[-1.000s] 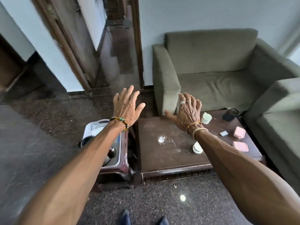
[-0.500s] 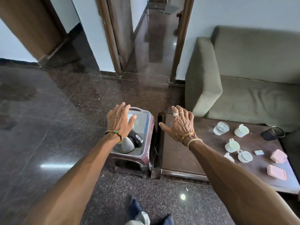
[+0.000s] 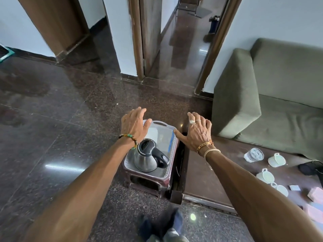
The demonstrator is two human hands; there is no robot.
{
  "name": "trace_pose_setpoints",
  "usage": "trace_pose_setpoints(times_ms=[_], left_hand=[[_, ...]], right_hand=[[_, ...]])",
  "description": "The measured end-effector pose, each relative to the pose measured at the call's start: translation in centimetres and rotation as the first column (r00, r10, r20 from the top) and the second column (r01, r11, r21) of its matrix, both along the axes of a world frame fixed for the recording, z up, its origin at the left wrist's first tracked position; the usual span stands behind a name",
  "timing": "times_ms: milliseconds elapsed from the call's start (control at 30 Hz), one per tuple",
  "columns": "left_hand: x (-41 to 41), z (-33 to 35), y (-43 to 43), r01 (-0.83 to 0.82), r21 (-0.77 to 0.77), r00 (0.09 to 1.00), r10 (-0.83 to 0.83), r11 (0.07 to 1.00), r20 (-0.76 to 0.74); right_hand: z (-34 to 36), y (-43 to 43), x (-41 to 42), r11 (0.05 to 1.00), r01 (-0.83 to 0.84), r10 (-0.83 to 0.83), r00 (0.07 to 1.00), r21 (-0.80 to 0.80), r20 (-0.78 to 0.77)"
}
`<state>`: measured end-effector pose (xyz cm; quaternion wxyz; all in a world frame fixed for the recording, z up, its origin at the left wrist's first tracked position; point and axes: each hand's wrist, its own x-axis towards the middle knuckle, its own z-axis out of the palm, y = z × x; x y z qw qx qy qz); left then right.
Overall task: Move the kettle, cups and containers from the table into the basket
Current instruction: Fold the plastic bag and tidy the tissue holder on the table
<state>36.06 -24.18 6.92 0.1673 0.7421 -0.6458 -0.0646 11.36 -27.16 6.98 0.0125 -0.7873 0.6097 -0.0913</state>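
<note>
A steel kettle [image 3: 148,157] with a black lid and handle stands in a pale plastic basket [image 3: 172,145], which sits on a low maroon stool [image 3: 148,185]. My left hand [image 3: 133,124] hovers over the basket's far left corner, fingers relaxed and holding nothing. My right hand [image 3: 196,131] hovers just right of the basket, fingers spread, empty. On the brown table [image 3: 201,177] to the right lie a clear glass [image 3: 253,155], three white cups [image 3: 277,159] [image 3: 265,175] [image 3: 281,189] and pink containers [image 3: 315,195].
A green sofa [image 3: 272,102] stands behind the table. A dark object [image 3: 308,168] lies at the table's right edge, and a small pale square [image 3: 294,187] beside the cups. An open doorway [image 3: 183,41] lies ahead. My feet [image 3: 160,224] stand on the dark floor.
The view has swung left, so the basket and kettle now sit in the middle and the table at the right. Both hands stay raised and empty, now lower over the basket.
</note>
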Motion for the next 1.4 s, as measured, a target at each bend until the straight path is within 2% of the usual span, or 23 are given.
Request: trace_pose_setpoints(times_ms=[233,600,833,1100,1400], left_hand=[[1.2,-2.2,-1.5,-0.016,0.042,1.0,0.015,0.999,0.014],[0.8,-3.7,-7.1,-0.046,0.089,0.999,0.047,0.995,-0.007],[1.1,-7.5,-11.3,0.053,0.175,0.999,-0.054,0.983,-0.003],[2.2,-14.8,-15.8,0.182,0.336,0.983,-0.177,0.924,-0.046],[4.3,-23.3,-19.9,0.306,0.447,0.931,-0.362,0.841,0.043]], right_hand=[[-3.4,-2.9,1.0,0.995,-0.058,0.061,0.998,0.079,-0.033],[-3.9,-9.2,0.3,0.995,-0.069,0.068,0.998,0.078,0.014],[-8.0,-10.6,0.9,0.991,-0.039,0.038,0.999,0.126,0.011],[-16.2,-11.2,2.7,0.946,0.027,-0.015,0.999,0.324,-0.038],[-22.8,-15.0,6.2,0.895,0.027,-0.017,1.0,0.445,-0.027]])
